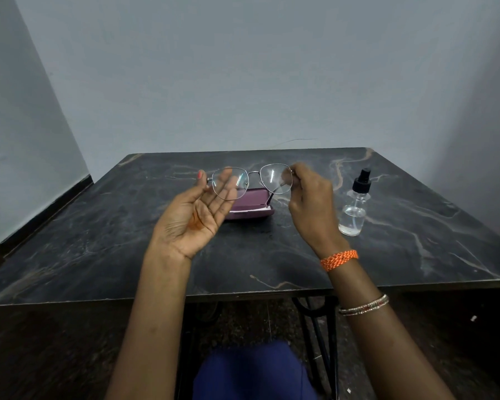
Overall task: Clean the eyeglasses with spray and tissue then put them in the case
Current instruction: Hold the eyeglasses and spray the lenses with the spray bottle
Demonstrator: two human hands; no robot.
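The glasses point(251, 181) are held up above the surface point(98, 241), in front of the person, between both hands. The right hand point(311, 202) pinches them at their right end; the left hand point(198, 215) lies palm-up at their left end, its fingers point(224, 183) behind the left lens. The case point(250, 204) lies on the surface below and behind the glasses, about midway across. The spray bottle point(354, 204) stands upright on the surface to the right of the case, beyond the right hand. A wall point(243, 67) rises behind the surface.
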